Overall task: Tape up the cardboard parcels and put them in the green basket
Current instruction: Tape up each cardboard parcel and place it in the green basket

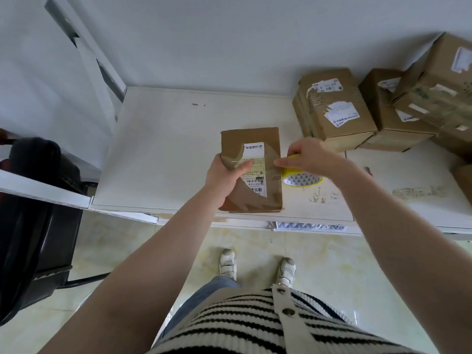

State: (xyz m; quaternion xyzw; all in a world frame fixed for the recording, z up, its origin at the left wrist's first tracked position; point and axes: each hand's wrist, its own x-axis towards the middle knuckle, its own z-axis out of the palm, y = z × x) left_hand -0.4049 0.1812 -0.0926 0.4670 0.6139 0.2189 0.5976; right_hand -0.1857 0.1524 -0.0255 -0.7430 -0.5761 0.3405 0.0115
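Head camera, looking down: a flat cardboard parcel (251, 169) lies near the front edge of the white table (163, 149), its printed label (255, 169) facing up. The left hand (224, 175) comes in from the parcel's left side, fingers wrapped over that edge, thumb laid flat across the label. The right hand (311, 157) sits just beside the parcel's right edge, curled around a yellow tape roll (302, 178) that rests on the table against the parcel's side. Its index finger stretches left, tip touching the parcel's top, close to the left thumb. Whether a strip of tape runs between them, I cannot tell. Further back on the right, well apart from the hands, a pile of brown boxes (334, 108) is stacked against the wall. A black chair (33, 213) stands at left.
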